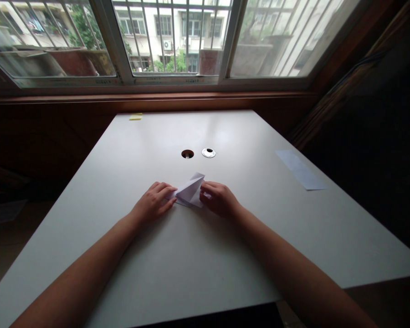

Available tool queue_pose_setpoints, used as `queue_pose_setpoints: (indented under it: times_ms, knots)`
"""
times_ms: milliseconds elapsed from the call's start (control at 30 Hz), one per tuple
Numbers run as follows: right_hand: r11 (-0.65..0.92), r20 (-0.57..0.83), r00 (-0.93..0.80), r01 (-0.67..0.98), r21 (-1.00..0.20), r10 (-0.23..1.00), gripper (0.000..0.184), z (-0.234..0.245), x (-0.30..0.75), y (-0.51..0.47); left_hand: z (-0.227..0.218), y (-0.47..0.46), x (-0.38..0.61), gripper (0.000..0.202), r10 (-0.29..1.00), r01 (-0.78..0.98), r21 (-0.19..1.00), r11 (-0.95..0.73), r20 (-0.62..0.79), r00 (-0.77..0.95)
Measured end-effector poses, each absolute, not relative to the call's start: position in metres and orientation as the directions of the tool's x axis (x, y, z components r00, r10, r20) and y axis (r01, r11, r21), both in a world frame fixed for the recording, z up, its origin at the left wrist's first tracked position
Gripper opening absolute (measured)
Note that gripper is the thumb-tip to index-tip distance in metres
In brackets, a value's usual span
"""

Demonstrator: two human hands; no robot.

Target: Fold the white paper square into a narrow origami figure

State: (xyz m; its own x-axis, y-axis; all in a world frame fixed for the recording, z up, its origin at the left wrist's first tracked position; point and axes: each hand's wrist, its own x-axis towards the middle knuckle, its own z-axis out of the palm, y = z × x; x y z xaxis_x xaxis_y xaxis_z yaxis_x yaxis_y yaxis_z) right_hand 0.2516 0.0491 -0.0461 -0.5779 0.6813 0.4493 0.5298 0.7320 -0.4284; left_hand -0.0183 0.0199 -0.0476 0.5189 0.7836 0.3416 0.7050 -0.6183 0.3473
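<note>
A folded sheet of white paper (190, 189) lies near the middle of the white table, with one pointed flap standing up from it. At its left end, my left hand (155, 199) presses and grips the paper, fingers on top and thumb along the near edge. My right hand (219, 198) is at the paper's right side, its fingers curled together in a pinch on the edge of the paper. The exact grip of the right fingertips is partly hidden.
Beyond the paper, the white table (150, 264) has a round cable hole (187, 154) and a round metal cover (208, 153) beside it. A strip of paper (299, 169) lies near the right edge. Yellow sticky notes (135, 116) sit at the far left corner, below the barred window.
</note>
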Motion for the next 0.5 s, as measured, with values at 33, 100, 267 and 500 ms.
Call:
queue_pose_setpoints:
  times_ms: [33, 100, 267, 500]
  knots:
    - [0.746, 0.459, -0.589, 0.519, -0.417, 0.665, 0.017, -0.045, 0.251, 0.048, -0.048, 0.020, -0.018, 0.030, 0.782, 0.701, 0.350, -0.621, 0.338, 0.524]
    - [0.784, 0.472, -0.625, 0.485, -0.389, 0.621, 0.021, -0.043, 0.250, 0.045, -0.049, 0.020, -0.019, 0.033, 0.778, 0.692, 0.356, -0.627, 0.333, 0.533]
    - [0.845, 0.487, -0.691, 0.438, -0.306, 0.534, 0.034, -0.040, 0.247, 0.039, -0.052, 0.021, -0.021, 0.036, 0.771, 0.682, 0.361, -0.636, 0.342, 0.537]
    - [0.865, 0.546, -0.674, 0.427, -0.262, 0.498, 0.052, -0.040, 0.245, 0.037, -0.052, 0.021, -0.019, 0.036, 0.736, 0.644, 0.358, -0.676, 0.374, 0.564]
